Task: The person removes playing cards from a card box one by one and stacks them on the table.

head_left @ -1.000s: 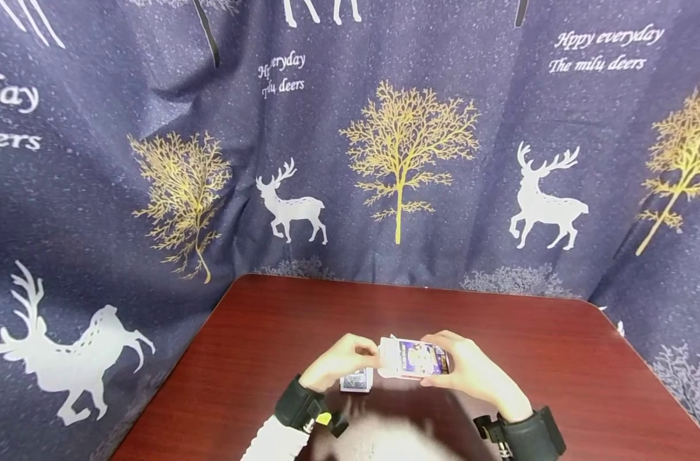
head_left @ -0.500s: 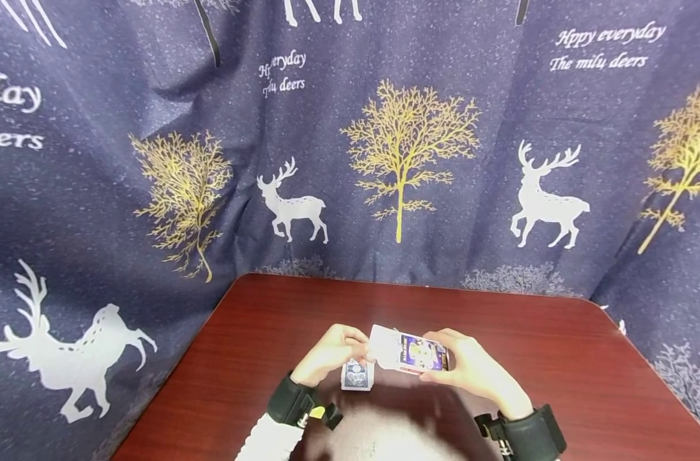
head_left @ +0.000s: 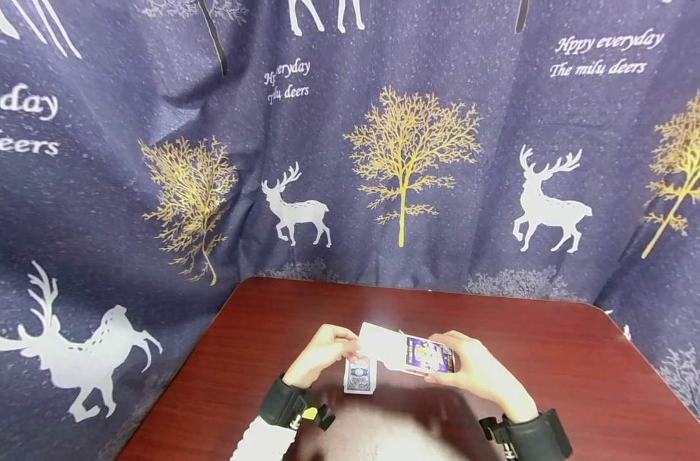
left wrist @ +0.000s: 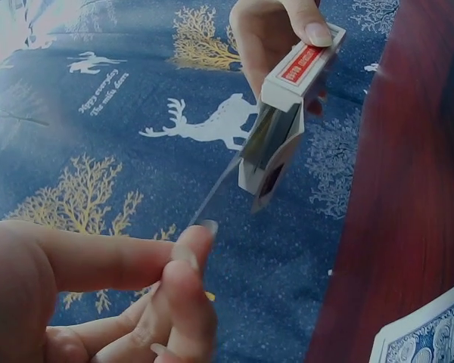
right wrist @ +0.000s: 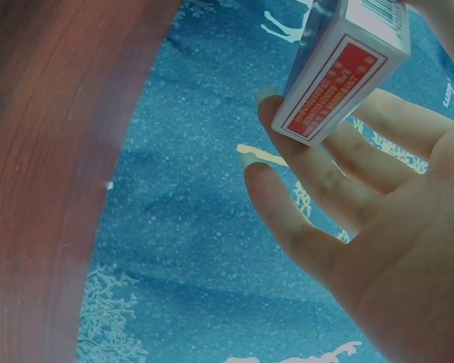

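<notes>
My right hand (head_left: 482, 378) grips a small playing-card box (head_left: 430, 356) with a purple printed face, raised over the table. In the right wrist view, the box's end (right wrist: 333, 91) shows a red label between the fingers. The box's open end, seen in the left wrist view, faces my left hand (head_left: 321, 353). Between thumb and finger, that hand pinches a white playing card (head_left: 379, 342) partly out of the box; whether it is a single card is unclear. In the left wrist view the card (left wrist: 218, 189) appears edge-on. Below it lies a stack of blue-backed cards (head_left: 359, 378).
A reddish-brown table (head_left: 304, 307) with rounded far corners lies under both hands. Behind it hangs a dark blue curtain (head_left: 338, 128) printed with deer and trees. Bright glare whitens the table's near middle.
The left hand has moved left, drawing the white card farther out of the box. More of the blue-backed stack shows. The right hand and box have stayed nearly in place.
</notes>
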The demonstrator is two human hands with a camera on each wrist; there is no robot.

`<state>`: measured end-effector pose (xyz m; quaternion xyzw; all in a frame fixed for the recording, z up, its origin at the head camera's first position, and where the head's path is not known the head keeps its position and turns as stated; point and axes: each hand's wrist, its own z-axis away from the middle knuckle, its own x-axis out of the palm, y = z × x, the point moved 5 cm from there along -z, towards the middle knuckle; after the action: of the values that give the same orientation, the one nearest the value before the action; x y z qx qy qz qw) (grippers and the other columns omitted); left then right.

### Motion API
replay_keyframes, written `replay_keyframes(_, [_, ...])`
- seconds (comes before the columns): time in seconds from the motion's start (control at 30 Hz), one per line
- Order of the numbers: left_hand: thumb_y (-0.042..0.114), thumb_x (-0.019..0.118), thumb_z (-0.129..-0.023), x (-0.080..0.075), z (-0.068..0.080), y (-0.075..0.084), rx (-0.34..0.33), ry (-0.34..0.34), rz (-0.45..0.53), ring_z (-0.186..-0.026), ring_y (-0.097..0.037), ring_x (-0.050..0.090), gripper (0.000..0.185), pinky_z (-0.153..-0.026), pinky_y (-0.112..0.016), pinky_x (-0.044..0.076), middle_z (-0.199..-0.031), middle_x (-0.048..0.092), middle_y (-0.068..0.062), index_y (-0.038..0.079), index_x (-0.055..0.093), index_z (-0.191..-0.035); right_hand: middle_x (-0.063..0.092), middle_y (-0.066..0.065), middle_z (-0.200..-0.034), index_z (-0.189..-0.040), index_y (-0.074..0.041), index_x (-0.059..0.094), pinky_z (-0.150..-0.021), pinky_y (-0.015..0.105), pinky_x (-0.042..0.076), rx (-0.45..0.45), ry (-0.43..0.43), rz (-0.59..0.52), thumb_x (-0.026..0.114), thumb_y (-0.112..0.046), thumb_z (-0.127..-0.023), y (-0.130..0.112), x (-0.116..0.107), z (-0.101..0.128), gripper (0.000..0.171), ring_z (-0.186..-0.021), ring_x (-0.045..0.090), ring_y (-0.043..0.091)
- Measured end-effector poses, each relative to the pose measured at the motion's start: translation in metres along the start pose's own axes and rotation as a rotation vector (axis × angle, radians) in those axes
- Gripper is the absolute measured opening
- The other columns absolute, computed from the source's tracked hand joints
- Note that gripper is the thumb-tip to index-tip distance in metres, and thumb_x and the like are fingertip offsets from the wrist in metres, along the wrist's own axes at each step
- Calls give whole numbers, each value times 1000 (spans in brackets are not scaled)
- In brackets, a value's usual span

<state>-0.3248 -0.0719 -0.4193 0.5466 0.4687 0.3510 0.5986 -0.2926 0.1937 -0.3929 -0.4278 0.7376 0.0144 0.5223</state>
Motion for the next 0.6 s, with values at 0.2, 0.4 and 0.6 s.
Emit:
replay_keyframes(0.2, [2,59,-83,-11,-3,-5,6,100,-53,-61,-8,60,19,-63,-28,52,-75,69,-11,-13,68,-93,62,-10,-95,-111,-14,66,-68,20,47,11,-8,-2,85,-39,-67,1,1,2,54,-80,54,-1])
replay_keyframes(0.4, [3,59,-84,-28,-10,-14,5,138,-136,-58,-10,59,17,-58,-25,49,-74,69,-20,-10,70,-90,62,-9,-93,-109,-14,67,-68,21,47,17,0,1,86,-35,-66,2,0,4,52,-79,55,0])
replay_keyframes(0.6, [5,65,-84,-42,-19,-24,22,28,-245,-55,-10,54,13,-56,-25,48,-64,65,-12,-7,71,-81,62,-9,-93,-109,-13,67,-67,20,46,29,2,-5,86,-37,-67,4,-1,2,52,-78,54,0])
